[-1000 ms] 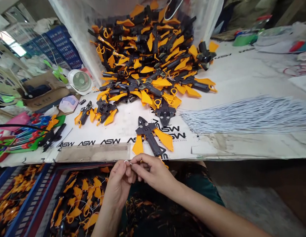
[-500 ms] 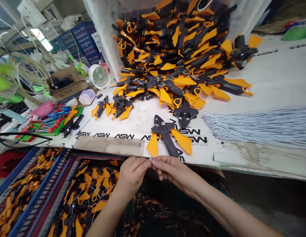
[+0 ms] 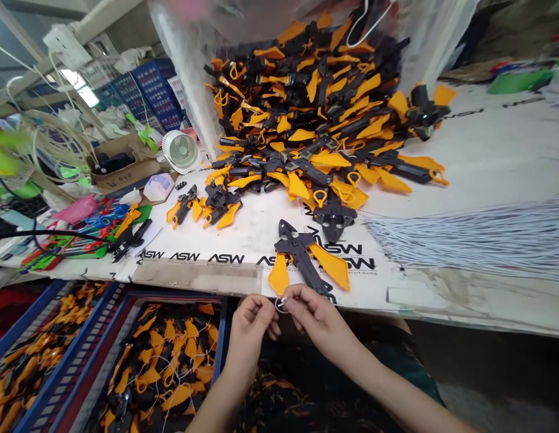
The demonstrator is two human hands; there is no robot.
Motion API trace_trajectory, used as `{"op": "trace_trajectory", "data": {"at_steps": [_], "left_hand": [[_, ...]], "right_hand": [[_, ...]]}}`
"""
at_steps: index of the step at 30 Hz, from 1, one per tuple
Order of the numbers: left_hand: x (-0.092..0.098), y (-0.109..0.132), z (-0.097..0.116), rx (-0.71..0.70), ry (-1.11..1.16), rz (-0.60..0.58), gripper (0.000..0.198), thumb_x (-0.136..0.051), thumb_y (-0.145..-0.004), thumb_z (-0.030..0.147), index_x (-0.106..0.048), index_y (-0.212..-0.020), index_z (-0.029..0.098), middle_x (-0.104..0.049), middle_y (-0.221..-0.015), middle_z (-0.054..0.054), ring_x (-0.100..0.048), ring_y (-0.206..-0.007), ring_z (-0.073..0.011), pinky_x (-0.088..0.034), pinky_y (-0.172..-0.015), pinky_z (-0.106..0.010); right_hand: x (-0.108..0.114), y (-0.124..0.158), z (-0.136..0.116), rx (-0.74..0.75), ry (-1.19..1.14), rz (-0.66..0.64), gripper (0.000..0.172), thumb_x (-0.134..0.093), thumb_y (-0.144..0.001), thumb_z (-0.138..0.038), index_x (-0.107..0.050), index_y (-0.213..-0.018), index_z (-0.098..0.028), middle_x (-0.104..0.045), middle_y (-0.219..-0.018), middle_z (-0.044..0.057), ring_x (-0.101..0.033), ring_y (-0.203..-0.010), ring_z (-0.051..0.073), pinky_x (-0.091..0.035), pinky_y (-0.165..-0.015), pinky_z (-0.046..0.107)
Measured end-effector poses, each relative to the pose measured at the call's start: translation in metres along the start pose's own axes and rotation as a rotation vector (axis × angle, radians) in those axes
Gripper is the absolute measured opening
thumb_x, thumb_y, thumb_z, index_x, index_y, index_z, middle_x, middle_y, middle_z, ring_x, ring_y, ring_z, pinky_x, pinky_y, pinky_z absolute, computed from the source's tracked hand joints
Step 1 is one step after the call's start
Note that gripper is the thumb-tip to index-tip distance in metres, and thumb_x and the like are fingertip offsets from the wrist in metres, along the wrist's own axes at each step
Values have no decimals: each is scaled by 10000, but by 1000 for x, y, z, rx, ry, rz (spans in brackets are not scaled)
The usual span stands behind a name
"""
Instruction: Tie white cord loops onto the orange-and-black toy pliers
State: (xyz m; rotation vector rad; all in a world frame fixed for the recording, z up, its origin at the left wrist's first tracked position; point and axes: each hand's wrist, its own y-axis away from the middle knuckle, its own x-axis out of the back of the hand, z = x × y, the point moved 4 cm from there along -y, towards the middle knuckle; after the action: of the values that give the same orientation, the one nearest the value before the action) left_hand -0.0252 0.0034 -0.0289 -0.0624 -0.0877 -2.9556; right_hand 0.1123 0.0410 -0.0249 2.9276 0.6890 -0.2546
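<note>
At the table's front edge, my left hand (image 3: 252, 323) and my right hand (image 3: 314, 316) are close together, fingers pinched. Between them is a small loop of white cord (image 3: 276, 309), its knot or end at my right fingertips. Both hands grip the cord; its far ends are hidden by the fingers. Just beyond, a black plastic toy with orange wings (image 3: 301, 255) lies on the table, pointed head away from me and tail near my right hand. Whether the cord is joined to the toy I cannot tell.
A large heap of similar black-and-orange toys (image 3: 302, 120) spills from a clear plastic bag. On the right lies a bundle of pale cords (image 3: 478, 237). Below left stand blue crates (image 3: 220, 343) of orange and black pieces. A small fan (image 3: 180, 150) stands farther back.
My hands have drawn slightly apart and down, and a small cord loop now shows between them. The view has shifted a little; the toy lies as before.
</note>
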Motion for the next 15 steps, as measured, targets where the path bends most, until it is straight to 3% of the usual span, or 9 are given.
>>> {"op": "trace_trajectory", "data": {"at_steps": [2, 7, 12, 13, 15], "left_hand": [[-5, -1, -2, 88, 83, -37, 415, -680, -799, 576, -587, -797, 171, -604, -638, 18, -487, -450, -74, -402, -432, -189], [-10, -3, 9, 89, 87, -45, 463, -744, -724, 594, -582, -743, 161, -549, -605, 41, -436, -462, -52, -355, -453, -175], [-17, 1, 8, 270, 278, -142, 437, -743, -728, 548, -525, -721, 169, -491, -625, 45, -360, -449, -50, -309, -429, -195], [-16, 1, 9, 233, 218, -130, 414, -718, -759, 537, -528, -724, 170, -484, -622, 43, -365, -458, -58, -315, -438, -201], [-8, 2, 17, 25, -48, -65, 334, -655, -843, 468, -558, -734, 168, -510, -637, 24, -436, -525, -88, -364, -502, -214]], "right_hand": [[3, 1, 3, 31, 52, 42, 526, -563, -837, -723, -535, -894, -201, -426, -576, -62, -402, -515, 123, -326, -498, 242], [3, 5, 5, 123, 172, 17, 361, -488, -958, -572, -526, -915, -216, -453, -647, -38, -450, -560, 141, -368, -531, 255], [7, 11, -14, 395, 446, -83, 195, -411, -1023, -317, -560, -939, -224, -599, -870, 44, -583, -770, 187, -443, -711, 297], [8, 11, -19, 447, 518, -89, 188, -413, -1015, -281, -577, -946, -221, -619, -918, 62, -594, -826, 201, -441, -747, 311], [11, 11, -27, 467, 610, -90, 180, -438, -988, -242, -606, -928, -215, -642, -928, 73, -599, -852, 214, -434, -756, 324]]}}
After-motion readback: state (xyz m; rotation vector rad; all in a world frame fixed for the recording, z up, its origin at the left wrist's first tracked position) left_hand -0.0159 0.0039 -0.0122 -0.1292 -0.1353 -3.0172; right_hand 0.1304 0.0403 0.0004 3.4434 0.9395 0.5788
